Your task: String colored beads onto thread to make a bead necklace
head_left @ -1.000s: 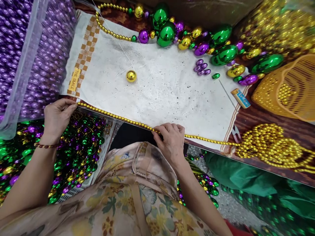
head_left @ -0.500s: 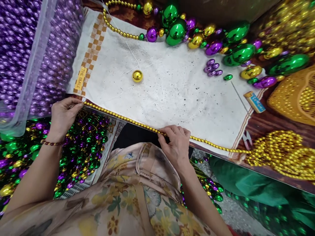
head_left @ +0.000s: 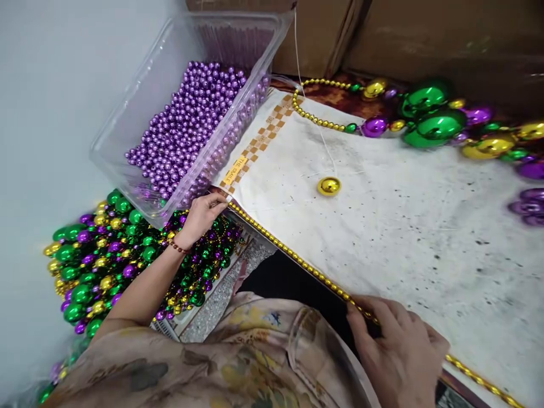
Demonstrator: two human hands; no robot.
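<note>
A strand of small gold beads [head_left: 289, 247] is stretched along the near edge of the table. My left hand [head_left: 199, 220], with a brown bead bracelet at the wrist, pinches the strand's end at the cloth's near left corner. Farther right, my right hand [head_left: 399, 343] has thumb and fingers closed on the same strand, which runs on past it toward the lower right. On the white cloth [head_left: 391, 226] behind the strand lies one larger gold ball [head_left: 329, 186], with a thin white thread [head_left: 326, 147] leading up from it.
A clear plastic bin [head_left: 127, 110] of purple beads stands beside my left hand. Below it hang many green, gold and purple bead necklaces [head_left: 97, 260]. A garland with big green balls [head_left: 437, 127] lies along the back, before cardboard boxes [head_left: 450, 39]. Purple beads [head_left: 529, 205] sit at right.
My view has swung left, bringing the whole purple bead bin into sight and putting the gold bead pile out of frame. Both hands keep their places on the strand.
</note>
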